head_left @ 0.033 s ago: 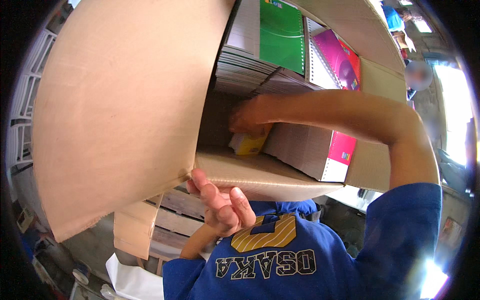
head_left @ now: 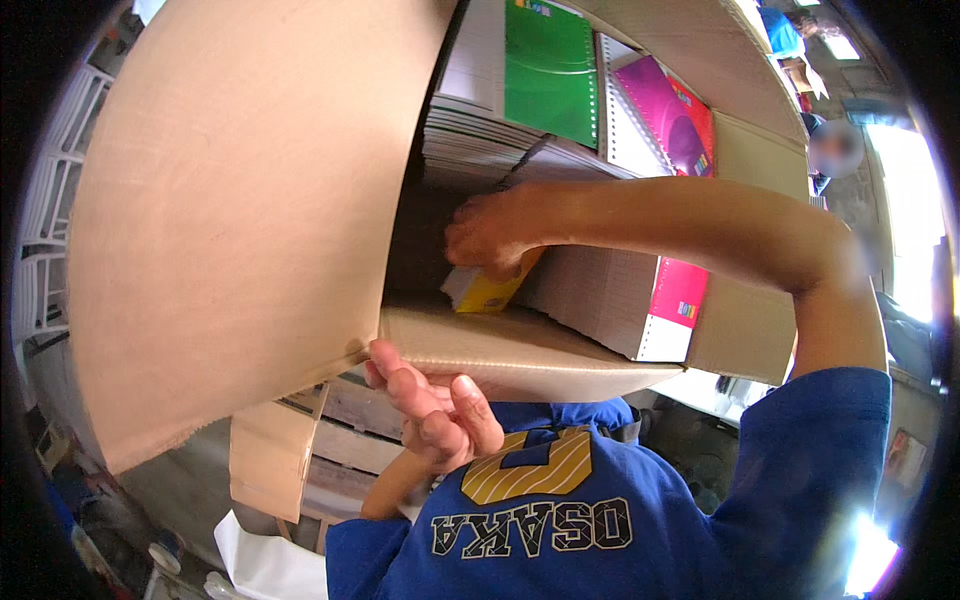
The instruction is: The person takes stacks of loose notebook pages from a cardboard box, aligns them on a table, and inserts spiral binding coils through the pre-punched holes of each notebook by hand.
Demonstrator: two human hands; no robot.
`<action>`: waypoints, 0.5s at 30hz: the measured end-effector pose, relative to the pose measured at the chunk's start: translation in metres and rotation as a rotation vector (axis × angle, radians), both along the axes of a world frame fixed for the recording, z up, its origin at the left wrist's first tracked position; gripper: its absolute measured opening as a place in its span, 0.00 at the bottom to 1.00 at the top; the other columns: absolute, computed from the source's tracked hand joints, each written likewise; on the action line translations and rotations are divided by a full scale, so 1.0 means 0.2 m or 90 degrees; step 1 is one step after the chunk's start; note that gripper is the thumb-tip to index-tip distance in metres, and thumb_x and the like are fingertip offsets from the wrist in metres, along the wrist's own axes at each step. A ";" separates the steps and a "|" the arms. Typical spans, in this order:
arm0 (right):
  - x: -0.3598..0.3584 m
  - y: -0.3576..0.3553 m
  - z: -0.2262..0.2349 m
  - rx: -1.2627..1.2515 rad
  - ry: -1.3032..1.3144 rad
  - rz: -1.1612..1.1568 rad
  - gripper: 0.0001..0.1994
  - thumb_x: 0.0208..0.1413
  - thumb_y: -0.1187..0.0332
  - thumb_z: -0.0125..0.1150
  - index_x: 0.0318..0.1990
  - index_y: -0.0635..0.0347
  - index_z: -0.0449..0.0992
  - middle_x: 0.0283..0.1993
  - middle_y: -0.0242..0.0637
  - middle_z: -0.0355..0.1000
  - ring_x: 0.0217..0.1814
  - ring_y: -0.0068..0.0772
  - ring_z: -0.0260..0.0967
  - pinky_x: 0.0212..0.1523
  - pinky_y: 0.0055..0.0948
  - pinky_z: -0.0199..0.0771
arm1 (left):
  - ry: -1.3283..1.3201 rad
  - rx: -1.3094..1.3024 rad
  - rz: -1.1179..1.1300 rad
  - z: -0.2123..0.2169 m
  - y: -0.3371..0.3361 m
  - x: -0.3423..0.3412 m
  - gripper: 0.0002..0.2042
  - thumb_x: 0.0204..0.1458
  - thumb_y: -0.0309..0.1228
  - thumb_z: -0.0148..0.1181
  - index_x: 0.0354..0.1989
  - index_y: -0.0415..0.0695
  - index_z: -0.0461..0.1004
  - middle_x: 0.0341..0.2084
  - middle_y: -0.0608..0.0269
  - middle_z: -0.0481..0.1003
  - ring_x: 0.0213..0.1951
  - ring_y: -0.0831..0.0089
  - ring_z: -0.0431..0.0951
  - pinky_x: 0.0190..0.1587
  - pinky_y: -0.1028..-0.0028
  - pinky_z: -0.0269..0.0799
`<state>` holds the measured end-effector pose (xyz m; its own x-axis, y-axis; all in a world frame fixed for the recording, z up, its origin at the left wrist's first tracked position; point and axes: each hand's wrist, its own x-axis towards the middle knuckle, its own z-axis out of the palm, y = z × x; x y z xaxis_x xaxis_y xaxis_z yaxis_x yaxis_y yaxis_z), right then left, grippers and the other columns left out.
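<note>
A large open cardboard box [head_left: 240, 220] fills the upper middle, with stacks of notebooks inside. My right hand [head_left: 490, 230] reaches down into the dark gap at its left side. Its fingers are closed over a yellow-covered notebook [head_left: 487, 292] with white page edges, low against the near wall; whether it is one or several is unclear. Outside the box, my left hand [head_left: 435, 405] has loosely bent, parted fingers and holds nothing. Its fingertips meet the near corner of the box. Around the gap lie a green notebook [head_left: 548, 75], a purple notebook [head_left: 660, 105] and a pink-covered notebook [head_left: 680, 290].
Cardboard flaps stand out at the box's left and right; a lower flap [head_left: 270, 450] hangs near a slatted wooden pallet [head_left: 360, 420]. White stacks [head_left: 55, 200] line the far left. Another person in blue [head_left: 783, 35] is at the far upper right.
The box and its notebooks sit slightly farther left in view. My right hand and the yellow notebook have shifted slightly left too; the grip looks the same.
</note>
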<state>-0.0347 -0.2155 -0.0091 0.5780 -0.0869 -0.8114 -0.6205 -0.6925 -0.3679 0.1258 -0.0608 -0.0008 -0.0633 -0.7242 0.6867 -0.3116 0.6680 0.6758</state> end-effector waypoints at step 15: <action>-0.60 0.32 1.35 -0.227 -0.476 -0.731 0.32 0.31 0.68 0.77 0.50 0.65 0.74 0.45 0.41 0.76 0.47 0.33 0.73 0.48 0.29 0.73 | 0.069 -0.048 -0.023 0.14 -0.01 -0.03 0.32 0.56 0.17 0.42 0.71 0.42 0.42 0.69 0.39 0.40 0.69 0.36 0.40 0.68 0.43 0.33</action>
